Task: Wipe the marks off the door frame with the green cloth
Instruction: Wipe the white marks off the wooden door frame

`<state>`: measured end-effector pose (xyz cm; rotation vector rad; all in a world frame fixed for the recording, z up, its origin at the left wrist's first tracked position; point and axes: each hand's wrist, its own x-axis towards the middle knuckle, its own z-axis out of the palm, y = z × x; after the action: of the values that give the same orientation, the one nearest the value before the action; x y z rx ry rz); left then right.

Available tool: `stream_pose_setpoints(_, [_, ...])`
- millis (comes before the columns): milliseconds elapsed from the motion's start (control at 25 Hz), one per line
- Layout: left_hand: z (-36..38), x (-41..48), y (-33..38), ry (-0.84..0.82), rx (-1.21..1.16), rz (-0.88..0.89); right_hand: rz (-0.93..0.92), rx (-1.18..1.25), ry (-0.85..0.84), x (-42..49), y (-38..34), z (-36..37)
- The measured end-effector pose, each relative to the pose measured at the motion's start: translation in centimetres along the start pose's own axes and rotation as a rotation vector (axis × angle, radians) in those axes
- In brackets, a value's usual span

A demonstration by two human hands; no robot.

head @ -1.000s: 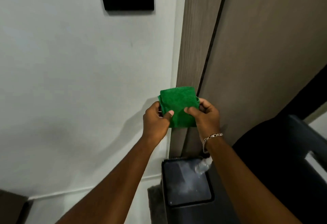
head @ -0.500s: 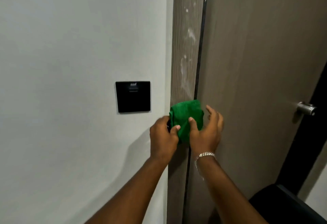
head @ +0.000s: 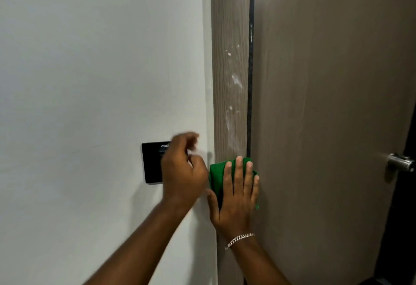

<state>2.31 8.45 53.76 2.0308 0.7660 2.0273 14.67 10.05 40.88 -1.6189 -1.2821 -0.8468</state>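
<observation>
A wood-grain door frame (head: 229,25) runs upright down the middle of the head view. White smeared marks (head: 234,104) streak it from mid height down to just above the cloth. The folded green cloth (head: 217,175) lies flat against the frame below the marks. My right hand (head: 236,194), with a silver bracelet at the wrist, presses on it with flat, spread fingers. My left hand (head: 182,172) hovers just left of the cloth in front of the wall, fingers loosely curled, motion-blurred and holding nothing.
A black wall switch plate (head: 152,163) sits on the white wall (head: 90,82), partly behind my left hand. The brown door (head: 326,104) fills the right side, with a metal handle (head: 400,163) near its right edge. A dark gap separates frame and door.
The view rose from the floor and bin to the frame's marks. My left hand let go of the cloth and moved left. My right hand flattened the cloth against the frame.
</observation>
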Motion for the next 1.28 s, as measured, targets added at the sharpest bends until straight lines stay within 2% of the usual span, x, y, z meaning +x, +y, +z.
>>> stream_pose_setpoints(80, [-1.1,4.0,-0.5,0.057,0.103,0.239,-0.163,-0.061,0.034,-0.9,1.6,0.1])
stream_pose_setpoints(160, [-2.4,8.1,-1.7,0.050,0.373,0.418,-0.185,-0.067,0.086,-0.4,2.0,0.1])
stream_pose_setpoints(240, [-3.3,10.8,-3.4,-0.045,0.736,0.447,0.059,0.009,0.183,1.4,0.3,0.4])
stream_pose_setpoints(280, [-3.3,11.4,-4.3,-0.080,0.864,0.427,0.181,0.085,0.219,2.1,-0.7,0.7])
stream_pose_setpoints(320, [-3.1,11.9,-5.1,-0.081,0.929,0.429,0.224,0.128,0.252,2.3,-1.4,1.0])
stream_pose_setpoints(360, [-2.7,12.2,-5.6,-0.071,0.957,0.449,0.179,0.112,0.266,2.2,-1.4,1.1])
stream_pose_setpoints(480, [-2.4,12.3,-6.1,-0.044,0.984,0.473,-0.155,0.027,0.214,1.3,1.2,0.8])
stream_pose_setpoints(520, [-2.4,12.4,-6.2,-0.037,0.987,0.471,-0.141,0.053,0.227,1.9,1.4,0.3])
stream_pose_setpoints(640, [-2.4,12.3,-5.9,-0.019,0.981,0.468,0.158,0.145,0.298,4.5,-1.7,0.1])
stream_pose_setpoints(680, [-2.3,12.3,-5.8,-0.014,0.974,0.467,0.122,0.107,0.296,4.6,-2.5,0.2])
stream_pose_setpoints(760, [-2.3,12.2,-5.6,-0.008,0.973,0.449,-0.118,0.006,0.274,3.9,-2.0,0.3])
stream_pose_setpoints(800, [-2.4,12.2,-5.6,0.000,0.973,0.434,-0.179,-0.005,0.274,3.8,-1.1,0.3])
stream_pose_setpoints(840, [-2.4,12.2,-5.6,0.008,0.974,0.423,-0.151,0.016,0.289,4.0,-0.6,0.2])
stream_pose_setpoints(960, [-2.4,12.3,-5.7,0.026,0.975,0.425,0.129,0.092,0.309,4.8,-2.2,0.2])
stream_pose_setpoints(1000, [-2.3,12.3,-5.8,0.029,0.976,0.428,0.088,0.051,0.294,4.7,-2.7,0.3])
stream_pose_setpoints(1080, [-2.2,12.3,-5.9,0.029,0.975,0.429,-0.125,-0.021,0.263,4.6,-1.9,0.1])
stream_pose_setpoints(1120, [-2.2,12.3,-5.9,0.030,0.974,0.424,-0.154,-0.018,0.269,4.9,-1.1,0.0])
stream_pose_setpoints(1240, [-2.3,12.4,-5.9,0.040,0.974,0.419,0.119,0.110,0.316,6.1,-1.9,-0.5])
stream_pose_setpoints(1280, [-2.3,12.5,-5.9,0.045,0.972,0.422,0.149,0.100,0.307,6.1,-2.6,-0.5])
